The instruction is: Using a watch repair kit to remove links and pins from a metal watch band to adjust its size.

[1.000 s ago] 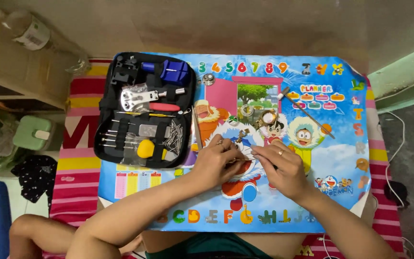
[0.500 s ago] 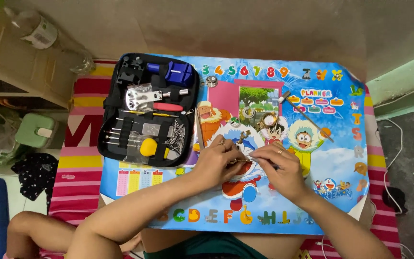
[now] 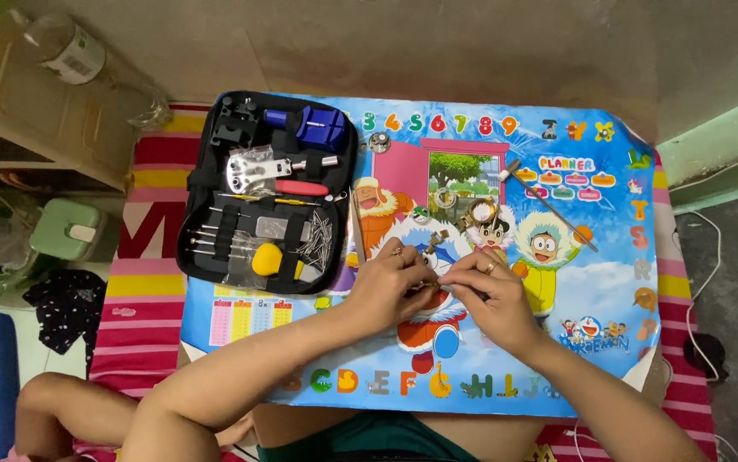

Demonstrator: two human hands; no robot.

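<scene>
Head view, cartoon mat (image 3: 608, 257) on striped cloth (image 3: 151, 282), concrete floor (image 3: 437, 51), tool case (image 3: 266, 197)

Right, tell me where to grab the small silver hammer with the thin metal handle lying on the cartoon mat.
Probably best to grip the small silver hammer mid-handle, coming from above. It lies flat and diagonal on the colourful cartoon mat, head at the upper left, with bare mat on both sides of the thin shaft, so fingers can close across it.
</scene>
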